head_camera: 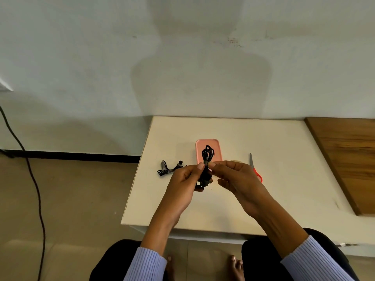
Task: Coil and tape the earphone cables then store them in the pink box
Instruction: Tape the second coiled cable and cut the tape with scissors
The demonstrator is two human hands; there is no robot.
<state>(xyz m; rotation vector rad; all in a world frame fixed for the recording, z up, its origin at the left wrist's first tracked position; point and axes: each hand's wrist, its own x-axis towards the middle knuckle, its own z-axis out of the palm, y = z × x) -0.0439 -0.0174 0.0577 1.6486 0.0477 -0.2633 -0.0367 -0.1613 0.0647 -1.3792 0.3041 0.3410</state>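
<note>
Both hands, left hand (pixel 187 177) & right hand (pixel 235 177), pinch the black coiled earphone cable (pixel 207 157) upright above the pink rectangular box (pixel 199 145), prob. pressing tape round its middle; second black taped earphone bundle (pixel 169 168) waits beside, on the white table (pixel 284 189).

We see red-handled scissors (pixel 256 169) lying on the cream table (pixel 284 169), blades pointing toward the pale wall (pixel 182 47). A brown wooden board (pixel 345 159) lies against the table's right side. On the left, a dark cord (pixel 34 179) trails down over the tan tiled floor (pixel 71 199), past a black baseboard (pixel 81 156).
</note>
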